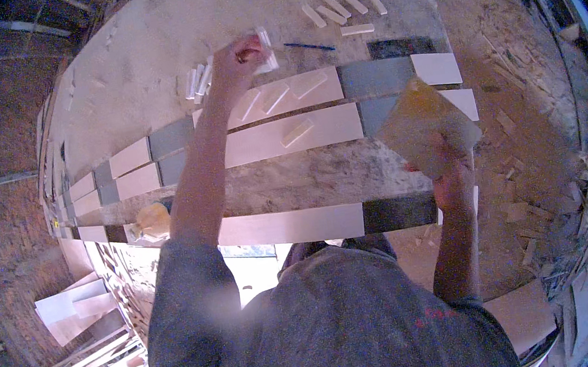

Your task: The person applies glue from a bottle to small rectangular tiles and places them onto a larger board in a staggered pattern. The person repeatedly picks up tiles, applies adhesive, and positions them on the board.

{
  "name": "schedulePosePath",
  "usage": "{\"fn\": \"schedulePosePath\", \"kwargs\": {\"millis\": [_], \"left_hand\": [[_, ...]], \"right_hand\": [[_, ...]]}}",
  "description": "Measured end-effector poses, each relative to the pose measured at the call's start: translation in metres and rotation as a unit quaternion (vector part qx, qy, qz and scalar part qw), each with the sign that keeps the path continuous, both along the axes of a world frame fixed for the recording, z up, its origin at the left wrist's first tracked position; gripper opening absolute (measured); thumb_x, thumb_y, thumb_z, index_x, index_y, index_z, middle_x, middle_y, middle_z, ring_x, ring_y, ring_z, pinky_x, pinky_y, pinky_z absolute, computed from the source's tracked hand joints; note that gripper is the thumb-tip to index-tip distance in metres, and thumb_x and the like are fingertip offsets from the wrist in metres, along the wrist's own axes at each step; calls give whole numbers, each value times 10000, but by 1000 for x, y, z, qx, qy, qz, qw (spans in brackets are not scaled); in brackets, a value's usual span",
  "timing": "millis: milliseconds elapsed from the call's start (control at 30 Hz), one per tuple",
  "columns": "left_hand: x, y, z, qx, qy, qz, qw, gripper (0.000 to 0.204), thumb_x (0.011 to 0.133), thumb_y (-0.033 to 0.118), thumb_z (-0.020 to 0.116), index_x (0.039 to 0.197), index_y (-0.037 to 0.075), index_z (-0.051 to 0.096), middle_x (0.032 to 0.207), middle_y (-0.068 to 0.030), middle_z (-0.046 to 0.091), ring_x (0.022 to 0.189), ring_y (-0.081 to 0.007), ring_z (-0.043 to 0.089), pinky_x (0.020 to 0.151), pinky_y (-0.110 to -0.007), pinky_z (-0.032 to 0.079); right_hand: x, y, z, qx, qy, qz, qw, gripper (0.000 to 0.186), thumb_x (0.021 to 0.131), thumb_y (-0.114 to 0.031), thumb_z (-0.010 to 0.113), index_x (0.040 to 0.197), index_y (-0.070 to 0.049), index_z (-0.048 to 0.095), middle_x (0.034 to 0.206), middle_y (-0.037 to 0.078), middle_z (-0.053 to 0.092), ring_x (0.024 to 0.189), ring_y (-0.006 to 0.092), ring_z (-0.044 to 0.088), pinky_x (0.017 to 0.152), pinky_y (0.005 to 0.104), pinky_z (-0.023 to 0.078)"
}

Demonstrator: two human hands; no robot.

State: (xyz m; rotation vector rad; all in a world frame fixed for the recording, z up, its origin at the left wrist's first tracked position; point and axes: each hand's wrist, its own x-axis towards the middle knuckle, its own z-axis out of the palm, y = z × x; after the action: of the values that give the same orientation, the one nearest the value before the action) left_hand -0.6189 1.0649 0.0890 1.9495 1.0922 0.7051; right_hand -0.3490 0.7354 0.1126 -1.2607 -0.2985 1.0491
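Note:
My left hand (247, 53) is above the far side of the worktable, fingers curled on small pale wooden blocks (266, 49); how many is unclear. Just left of it, several similar blocks (197, 81) lie together. My right hand (447, 165) grips a flat square tan piece (424, 120), slightly blurred, with a yellow patch near its upper corner. That piece is held over the right ends of two long strips with pale and dark grey sections. On the farther strip (283, 95) rest a few pale blocks, and one block (297, 133) lies on the nearer strip.
More loose blocks (353, 4) are scattered at the far right of the worktable (139, 56). A dark blue pencil or pen (309, 47) lies near my left hand. A third strip (292, 225) runs along the near edge, beside a yellowish lump (153, 220). Scrap wood (87, 355) is piled lower left.

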Motion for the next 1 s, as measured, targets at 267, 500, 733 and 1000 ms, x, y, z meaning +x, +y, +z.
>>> {"fn": "schedulePosePath", "kwargs": {"millis": [267,500,733,1000], "left_hand": [[-27,-119,57,-187,-221,-58,956,235,842,-9,760,1074,-9,724,996,-48,722,920,-140,675,823,-275,546],[-48,-154,87,-126,-158,-46,978,145,831,-24,768,975,-13,752,974,-73,718,904,-140,664,838,-277,539],[-57,-170,90,-87,-203,-41,974,149,823,-38,769,969,-16,748,974,-64,711,908,-122,642,822,-261,527],[-55,-179,92,-109,-240,-16,965,189,822,-56,763,1005,-10,754,961,-65,707,901,-126,646,839,-260,536]], "right_hand": [[-64,34,54,6,-361,180,915,271,965,-212,651,1187,-60,679,1064,135,714,957,273,696,765,374,567],[-96,35,81,53,-411,211,885,285,978,-225,622,1194,-48,681,1114,200,706,1072,373,676,908,418,528],[-111,27,84,79,-391,209,893,274,970,-200,643,1185,-34,686,1101,184,712,1030,312,681,889,385,527],[-116,29,87,90,-429,205,875,248,972,-191,623,1179,-76,694,1142,151,707,1071,350,670,909,422,534]]}}
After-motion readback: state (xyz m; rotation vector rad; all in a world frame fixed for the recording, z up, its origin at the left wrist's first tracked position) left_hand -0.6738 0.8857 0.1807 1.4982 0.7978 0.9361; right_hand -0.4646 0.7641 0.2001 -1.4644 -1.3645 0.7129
